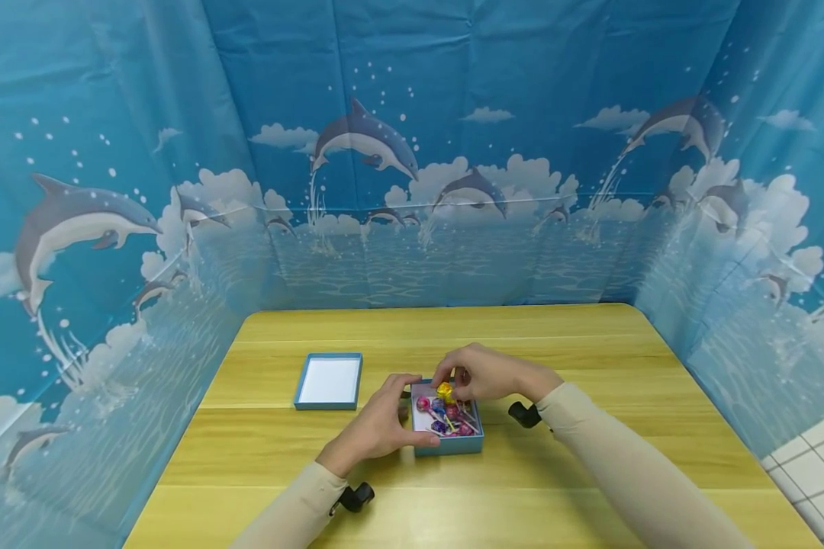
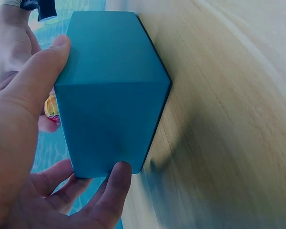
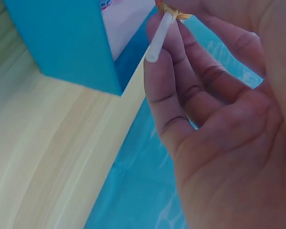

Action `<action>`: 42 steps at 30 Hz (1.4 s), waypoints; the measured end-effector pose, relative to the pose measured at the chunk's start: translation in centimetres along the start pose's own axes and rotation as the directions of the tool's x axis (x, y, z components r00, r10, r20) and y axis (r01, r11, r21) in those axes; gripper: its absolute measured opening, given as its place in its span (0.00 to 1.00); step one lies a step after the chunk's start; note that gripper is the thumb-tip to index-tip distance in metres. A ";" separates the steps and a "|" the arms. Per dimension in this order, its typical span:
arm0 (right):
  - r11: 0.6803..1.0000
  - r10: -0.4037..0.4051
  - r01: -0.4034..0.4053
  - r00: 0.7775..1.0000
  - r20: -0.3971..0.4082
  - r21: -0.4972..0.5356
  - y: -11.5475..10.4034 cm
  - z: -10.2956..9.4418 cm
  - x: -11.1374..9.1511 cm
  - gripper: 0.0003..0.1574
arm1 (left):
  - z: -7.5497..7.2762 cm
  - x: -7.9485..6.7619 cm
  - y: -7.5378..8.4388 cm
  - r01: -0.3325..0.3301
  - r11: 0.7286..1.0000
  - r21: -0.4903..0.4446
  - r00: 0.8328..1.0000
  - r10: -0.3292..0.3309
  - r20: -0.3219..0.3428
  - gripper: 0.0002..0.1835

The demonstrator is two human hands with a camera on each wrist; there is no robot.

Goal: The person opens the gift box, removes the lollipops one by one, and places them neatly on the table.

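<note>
Near the middle of the table stands a blue box [image 1: 449, 447] with a white inside, its top uncovered. Several wrapped lollipops lie in it, among them a pink lollipop [image 1: 423, 403] at the left. My left hand [image 1: 378, 424] grips the box, thumb at the near edge and fingers at the left and far side; the left wrist view shows the box [image 2: 112, 126] between thumb and fingers. Over the box's far part, my right hand [image 1: 482, 372] pinches a yellow-wrapped lollipop [image 1: 445, 392]. Its white stick [image 3: 158, 42] points towards the right wrist camera.
To the left of the box, a shallow blue lid [image 1: 329, 380] lies with its white inside up. The wooden table [image 1: 261, 457] reaches back to a blue dolphin-print curtain [image 1: 412, 259]. White floor tiles [image 1: 815, 465] show beyond the right edge.
</note>
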State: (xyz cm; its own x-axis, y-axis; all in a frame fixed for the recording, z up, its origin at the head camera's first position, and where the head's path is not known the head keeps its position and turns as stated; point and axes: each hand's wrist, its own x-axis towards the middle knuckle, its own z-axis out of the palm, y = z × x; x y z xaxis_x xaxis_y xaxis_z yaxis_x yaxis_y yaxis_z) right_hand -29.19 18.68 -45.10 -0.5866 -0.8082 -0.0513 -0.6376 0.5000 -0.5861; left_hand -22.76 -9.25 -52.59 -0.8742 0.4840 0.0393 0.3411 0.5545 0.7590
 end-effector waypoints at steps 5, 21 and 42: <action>1.000 0.019 -0.020 1.000 -0.025 -0.017 0.3 -0.6 -0.6 0.21 | 0.0 0.0 0.1 0.003 1.000 -0.007 1.000 -0.003 0.002 0.62; 0.996 0.070 -0.075 0.994 -0.088 -0.056 2.4 -1.8 -2.6 0.19 | 0.0 0.0 -0.1 0.015 0.997 -0.070 1.000 -0.014 0.024 0.60; 0.990 0.142 -0.144 0.977 -0.159 -0.002 7.2 -1.1 -5.2 0.19 | 0.3 0.2 -0.3 0.041 0.995 -0.091 0.999 -0.039 0.024 0.62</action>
State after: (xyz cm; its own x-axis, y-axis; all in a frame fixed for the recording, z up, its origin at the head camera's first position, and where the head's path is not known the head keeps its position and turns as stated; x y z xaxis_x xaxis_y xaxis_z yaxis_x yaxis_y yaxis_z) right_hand -31.27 26.87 -48.18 -0.7430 -0.6693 -0.0051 -0.5471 0.6118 -0.5713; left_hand -22.90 -9.14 -53.04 -0.8780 0.4786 -0.0058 0.2724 0.5097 0.8161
